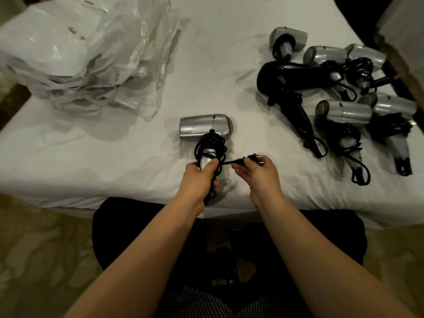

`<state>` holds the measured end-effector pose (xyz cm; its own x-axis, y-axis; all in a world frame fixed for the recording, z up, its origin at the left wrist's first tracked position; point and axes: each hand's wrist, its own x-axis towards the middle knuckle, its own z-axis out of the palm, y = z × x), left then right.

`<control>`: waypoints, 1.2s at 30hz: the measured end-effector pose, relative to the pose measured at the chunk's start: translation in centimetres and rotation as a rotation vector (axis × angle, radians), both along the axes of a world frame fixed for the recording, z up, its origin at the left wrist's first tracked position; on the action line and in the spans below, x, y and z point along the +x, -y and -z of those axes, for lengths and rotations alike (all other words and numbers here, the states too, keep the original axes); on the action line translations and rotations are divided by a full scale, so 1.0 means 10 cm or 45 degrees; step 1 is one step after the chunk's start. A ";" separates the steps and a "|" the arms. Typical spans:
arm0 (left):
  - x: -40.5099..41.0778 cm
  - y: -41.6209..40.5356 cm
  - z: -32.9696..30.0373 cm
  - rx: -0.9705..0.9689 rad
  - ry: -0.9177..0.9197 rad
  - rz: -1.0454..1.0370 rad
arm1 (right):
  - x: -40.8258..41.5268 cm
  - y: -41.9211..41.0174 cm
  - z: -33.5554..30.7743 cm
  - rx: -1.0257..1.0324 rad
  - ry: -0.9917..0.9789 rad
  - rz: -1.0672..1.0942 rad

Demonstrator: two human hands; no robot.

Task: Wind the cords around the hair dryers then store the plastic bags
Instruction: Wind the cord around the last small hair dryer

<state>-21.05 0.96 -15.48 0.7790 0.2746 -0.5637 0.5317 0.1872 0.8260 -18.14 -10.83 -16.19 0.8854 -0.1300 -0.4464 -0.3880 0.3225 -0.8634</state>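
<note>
Plastic bags (87,58) lie heaped at the bed's (114,157) far left; finished hair dryers (339,97) cluster at right. One silver hair dryer (204,127) lies at the near edge, its handle grasped by the left hand (199,177). Black cord (211,145) loops around that handle. Right hand (257,173) pinches the plug (253,157).

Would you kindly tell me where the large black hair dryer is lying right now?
In the head view, the large black hair dryer lies on the white bed sheet at upper right, among the small silver hair dryers.
</note>
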 end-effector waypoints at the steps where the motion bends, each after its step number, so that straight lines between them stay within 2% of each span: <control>1: 0.00 0.00 -0.01 0.005 0.010 0.000 | 0.02 0.00 0.01 0.017 -0.024 0.020; 8: -0.09 -0.14 -0.12 -0.125 0.035 -0.049 | 0.12 0.07 0.05 0.128 -0.172 0.092; 12: -0.06 -0.15 -0.10 -0.173 0.100 -0.147 | 0.11 0.07 -0.06 0.134 -0.107 0.148; 16: -0.06 -0.06 -0.02 -0.020 0.101 -0.146 | -0.08 0.10 -0.21 -0.210 0.206 0.031; 20: -0.13 0.07 0.00 0.140 0.156 0.054 | -0.28 0.13 -0.23 -0.354 0.290 -0.087; 22: -0.12 0.05 0.03 0.292 0.195 0.136 | -0.31 0.15 -0.21 -0.352 0.293 -0.098; 24: -0.11 0.00 0.07 0.586 0.269 0.181 | -0.32 0.16 -0.20 -0.356 0.303 -0.092; 27: -0.09 -0.04 0.05 0.882 0.488 0.232 | -0.32 0.16 -0.19 -0.353 0.304 -0.112; 29: -0.02 -0.08 0.02 1.022 0.588 0.396 | -0.30 0.16 -0.18 -0.337 0.302 -0.115; 34: 0.19 -0.23 -0.09 1.443 0.688 0.941 | -0.26 0.18 -0.13 -0.250 0.269 -0.089; 36: 0.24 -0.25 -0.14 1.542 0.726 1.076 | -0.25 0.17 -0.12 -0.246 0.302 -0.118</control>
